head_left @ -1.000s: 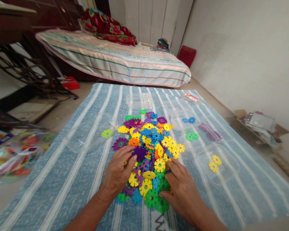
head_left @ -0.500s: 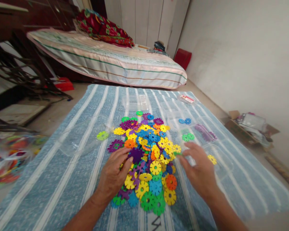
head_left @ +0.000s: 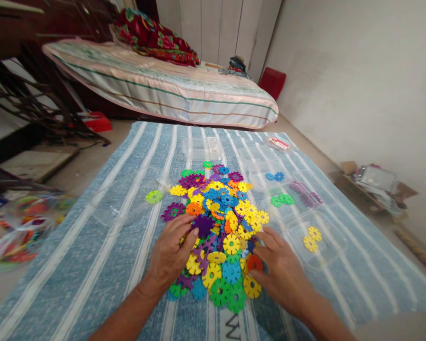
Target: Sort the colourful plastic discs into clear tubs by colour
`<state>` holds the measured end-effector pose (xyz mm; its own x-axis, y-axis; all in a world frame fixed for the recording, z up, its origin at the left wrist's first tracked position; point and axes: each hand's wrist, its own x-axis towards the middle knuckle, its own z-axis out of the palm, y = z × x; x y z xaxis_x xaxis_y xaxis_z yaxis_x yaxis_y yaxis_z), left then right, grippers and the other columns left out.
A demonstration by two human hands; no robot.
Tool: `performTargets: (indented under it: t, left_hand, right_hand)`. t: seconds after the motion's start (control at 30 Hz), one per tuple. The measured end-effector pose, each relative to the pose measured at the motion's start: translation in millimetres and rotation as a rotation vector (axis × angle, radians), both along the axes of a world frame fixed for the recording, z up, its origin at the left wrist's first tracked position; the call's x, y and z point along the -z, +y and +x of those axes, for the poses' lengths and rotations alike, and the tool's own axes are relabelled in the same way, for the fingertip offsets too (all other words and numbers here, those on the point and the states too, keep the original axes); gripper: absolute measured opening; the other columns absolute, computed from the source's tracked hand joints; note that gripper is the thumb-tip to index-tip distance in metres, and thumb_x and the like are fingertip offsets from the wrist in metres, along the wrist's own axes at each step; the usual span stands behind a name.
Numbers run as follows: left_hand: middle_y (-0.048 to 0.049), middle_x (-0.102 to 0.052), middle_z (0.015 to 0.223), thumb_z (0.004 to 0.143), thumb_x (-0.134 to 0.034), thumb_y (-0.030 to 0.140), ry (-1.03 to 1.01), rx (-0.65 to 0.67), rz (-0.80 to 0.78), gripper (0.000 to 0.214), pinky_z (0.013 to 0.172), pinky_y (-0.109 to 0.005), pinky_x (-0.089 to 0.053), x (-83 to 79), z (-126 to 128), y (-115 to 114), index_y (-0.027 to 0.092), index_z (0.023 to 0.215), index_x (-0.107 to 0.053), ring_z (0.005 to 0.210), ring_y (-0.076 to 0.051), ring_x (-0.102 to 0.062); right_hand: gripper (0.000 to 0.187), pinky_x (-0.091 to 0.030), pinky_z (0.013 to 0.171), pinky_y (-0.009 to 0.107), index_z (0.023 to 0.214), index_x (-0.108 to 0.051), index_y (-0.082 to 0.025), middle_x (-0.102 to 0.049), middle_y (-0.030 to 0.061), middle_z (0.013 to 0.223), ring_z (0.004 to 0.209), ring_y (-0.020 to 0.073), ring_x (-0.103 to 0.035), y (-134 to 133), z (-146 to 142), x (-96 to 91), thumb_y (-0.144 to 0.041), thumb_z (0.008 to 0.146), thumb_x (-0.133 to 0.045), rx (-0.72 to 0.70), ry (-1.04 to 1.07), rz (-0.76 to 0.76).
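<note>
A heap of plastic snowflake discs in several colours lies on the striped cloth, with a yellow disc near its middle. At the heap's left side, my left hand is closed, thumb and fingers on a dark purple disc. My right hand is at the right side, fingers and thumb apart, by an orange disc that it partly covers. I see nothing held in it. Two yellow discs lie in a clear tray beyond the right hand.
Other clear boxes hold green discs, blue discs and purple pieces. A lime disc lies at the left on clear plastic. A bed stands behind the striped cloth; a cardboard box sits at the right.
My right hand has moved down and left, from near a green piece to beside the orange disc. A second yellow disc in the tray has come into view. My left hand stays on the purple disc.
</note>
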<state>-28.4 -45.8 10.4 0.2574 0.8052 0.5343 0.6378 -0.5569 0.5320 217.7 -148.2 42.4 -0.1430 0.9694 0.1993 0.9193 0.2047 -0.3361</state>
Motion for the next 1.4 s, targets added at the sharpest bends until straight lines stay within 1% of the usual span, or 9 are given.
performTargets:
  t: [0.13,0.27,0.4,0.5,0.6,0.8,1.03,1.23,1.4]
  left_hand:
    - [-0.0078,-0.069,0.1,0.086,-0.05,0.033,-0.003,0.007,0.013,0.022,0.092,-0.038,-0.05,0.9,0,0,0.019,0.087,-0.066,0.101,-0.021,-0.062]
    - [-0.0071,-0.07,0.099,0.086,-0.05,0.033,-0.014,0.008,0.004,0.021,0.092,-0.038,-0.051,2.3,-1,0,0.019,0.086,-0.066,0.101,-0.021,-0.062]
    - [-0.0074,-0.069,0.099,0.086,-0.051,0.032,-0.012,0.004,0.017,0.019,0.092,-0.039,-0.051,5.5,-2,1,0.019,0.088,-0.065,0.101,-0.021,-0.062]
    - [-0.0073,-0.069,0.1,0.086,-0.051,0.032,-0.007,0.011,0.012,0.018,0.093,-0.039,-0.05,6.9,-3,1,0.019,0.088,-0.064,0.103,-0.021,-0.061]
    - [-0.007,-0.069,0.101,0.086,-0.051,0.032,-0.005,0.006,-0.006,0.018,0.094,-0.039,-0.05,6.0,-2,1,0.02,0.088,-0.065,0.103,-0.021,-0.061]
    - [-0.0065,-0.069,0.1,0.086,-0.051,0.031,-0.018,0.017,-0.016,0.018,0.094,-0.037,-0.049,2.9,-1,0,0.02,0.081,-0.065,0.103,-0.02,-0.061]
    - [-0.0064,-0.07,0.099,0.086,-0.052,0.029,-0.014,0.014,0.001,0.017,0.094,-0.037,-0.05,1.8,-1,-1,0.019,0.086,-0.065,0.102,-0.02,-0.062]
    - [-0.0063,-0.069,0.102,0.087,-0.052,0.026,0.026,0.019,0.051,0.015,0.092,-0.035,-0.051,4.7,-5,0,0.018,0.089,-0.064,0.103,-0.019,-0.061]
    - [-0.0052,-0.069,0.102,0.087,-0.053,0.029,0.026,0.0,0.101,0.015,0.089,-0.033,-0.053,6.5,-7,2,0.019,0.092,-0.064,0.101,-0.019,-0.062]
  right_hand:
    - [0.022,-0.04,0.101,0.051,0.088,-0.066,-0.019,-0.06,0.0112,0.12,0.124,0.0329,-0.044,-5,-1,4.7,-0.018,0.067,-0.073,0.047,-0.044,-0.03]
    - [0.014,-0.042,0.099,0.047,0.082,-0.064,-0.02,-0.062,0.0088,0.114,0.12,0.0295,-0.047,-4,-1,11.9,-0.013,0.07,-0.069,0.046,-0.02,0.031]
    - [0.01,-0.047,0.087,0.04,0.071,-0.062,-0.02,-0.066,0.0061,0.091,0.097,0.0244,-0.058,1,0,13.6,-0.011,0.072,-0.065,0.014,-0.032,-0.005]
    - [0.011,-0.047,0.075,0.033,0.067,-0.06,-0.019,-0.063,0.0039,0.078,0.08,0.0198,-0.058,5,1,8.6,-0.012,0.074,-0.062,0.0,-0.057,-0.073]
    - [0.013,-0.044,0.068,0.028,0.065,-0.059,-0.02,-0.063,0.0025,0.074,0.074,0.0178,-0.058,10,4,-0.6,-0.013,0.076,-0.058,0.005,-0.069,-0.162]
    - [0.022,-0.032,0.051,0.02,0.057,-0.055,-0.02,-0.054,-0.0054,0.054,0.053,0.0096,-0.05,23,13,-16.0,-0.015,0.077,-0.05,0.025,0.198,-0.359]
    - [0.019,-0.033,0.052,0.02,0.06,-0.058,-0.02,-0.055,-0.0055,0.056,0.054,0.0101,-0.05,40,19,-27.2,-0.019,0.078,-0.052,0.053,0.326,-0.403]
    - [0.017,-0.035,0.051,0.019,0.063,-0.057,-0.019,-0.054,-0.0053,0.056,0.055,0.0096,-0.05,85,31,-44.0,-0.026,0.079,-0.054,-0.04,0.273,-0.353]
    - [0.015,-0.035,0.052,0.019,0.062,-0.06,-0.019,-0.056,-0.0054,0.054,0.054,0.0097,-0.052,162,44,-63.3,-0.023,0.076,-0.058,0.078,0.062,-0.154]
